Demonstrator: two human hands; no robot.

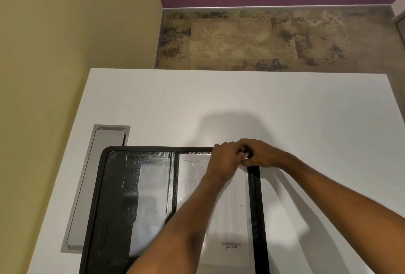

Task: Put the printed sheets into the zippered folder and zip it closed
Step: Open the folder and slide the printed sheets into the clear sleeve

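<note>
A black zippered folder (114,197) lies spread flat on the white table (306,120), its left half showing pockets and a clear sleeve. The printed sheets (232,214) lie in its right half, under glossy plastic, with a stamp reading "ENTERED" near the bottom. Both hands meet at the folder's far right corner. My left hand (225,157) rests on the top of the sheets with fingers curled. My right hand (260,153) pinches something small at the corner by the zipper edge (256,197); what it holds is hidden by the fingers.
A grey recessed cable tray (87,186) runs along the table's left side, touching the folder's far left corner. The table's far edge drops to a mottled carpet floor (263,39). A beige wall stands left, a purple one behind.
</note>
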